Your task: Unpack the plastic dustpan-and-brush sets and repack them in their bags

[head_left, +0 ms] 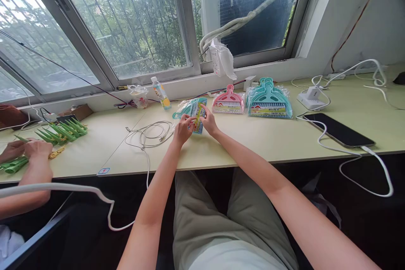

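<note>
Between my hands is a teal dustpan and brush set in clear plastic with a colourful label. It lies turned on the table, its handle pointing left and its bristle edge towards the right. My left hand holds the lower left part of the set, fingers bent over the label. On the right edge, my right hand grips it with thumb and index finger at the label. The palm sides of both hands are hidden. Farther right lie a bagged pink dustpan and brush set and a pile of bagged teal sets.
A coiled white cable lies left of my hands. Behind stands a drink bottle. At right are a phone with its cable and a white charger. Another person's hands work at left beside green pieces.
</note>
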The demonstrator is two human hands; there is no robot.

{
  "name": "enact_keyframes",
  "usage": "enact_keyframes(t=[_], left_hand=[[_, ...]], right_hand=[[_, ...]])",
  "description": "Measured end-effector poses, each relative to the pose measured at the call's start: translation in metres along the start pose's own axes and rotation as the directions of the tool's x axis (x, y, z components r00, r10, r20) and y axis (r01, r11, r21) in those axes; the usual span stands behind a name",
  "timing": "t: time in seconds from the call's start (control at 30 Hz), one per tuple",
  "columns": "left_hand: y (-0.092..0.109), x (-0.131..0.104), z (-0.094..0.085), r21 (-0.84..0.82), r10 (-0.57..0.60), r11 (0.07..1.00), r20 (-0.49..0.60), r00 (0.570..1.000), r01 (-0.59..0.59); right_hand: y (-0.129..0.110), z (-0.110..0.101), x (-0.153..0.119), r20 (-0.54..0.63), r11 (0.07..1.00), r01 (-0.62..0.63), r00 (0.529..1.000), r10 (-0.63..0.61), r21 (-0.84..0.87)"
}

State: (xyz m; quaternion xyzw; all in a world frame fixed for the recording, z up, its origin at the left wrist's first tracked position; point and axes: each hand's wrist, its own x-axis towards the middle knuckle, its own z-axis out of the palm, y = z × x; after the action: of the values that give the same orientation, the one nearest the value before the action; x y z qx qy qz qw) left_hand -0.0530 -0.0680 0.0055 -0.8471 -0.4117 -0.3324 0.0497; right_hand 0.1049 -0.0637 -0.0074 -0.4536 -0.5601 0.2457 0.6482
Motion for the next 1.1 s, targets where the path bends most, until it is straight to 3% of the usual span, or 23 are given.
enact_keyframes(t=[0.33,0.7,1.1], left_hand=[[0.006,-0.001,0.000,0.055,-0.071,0.996,0.013,0.997,0.071],[0.006,0.000,0.002,0.084,-0.143,0.984,-0.163,0.976,0.158],[-0.003,0.005,0.003,-0.160,-0.142,0.982,-0.307,0.941,0.096]], right_hand=[[-0.006,-0.002,-0.003,-0.041,1.000,0.001,0.999,-0.001,0.001],[-0.007,0.000,-0.004,-0.030,0.998,0.012,0.999,-0.013,-0.059],[-0.014,-0.002,-0.007,-0.027,0.978,0.082,0.996,-0.089,-0.193]])
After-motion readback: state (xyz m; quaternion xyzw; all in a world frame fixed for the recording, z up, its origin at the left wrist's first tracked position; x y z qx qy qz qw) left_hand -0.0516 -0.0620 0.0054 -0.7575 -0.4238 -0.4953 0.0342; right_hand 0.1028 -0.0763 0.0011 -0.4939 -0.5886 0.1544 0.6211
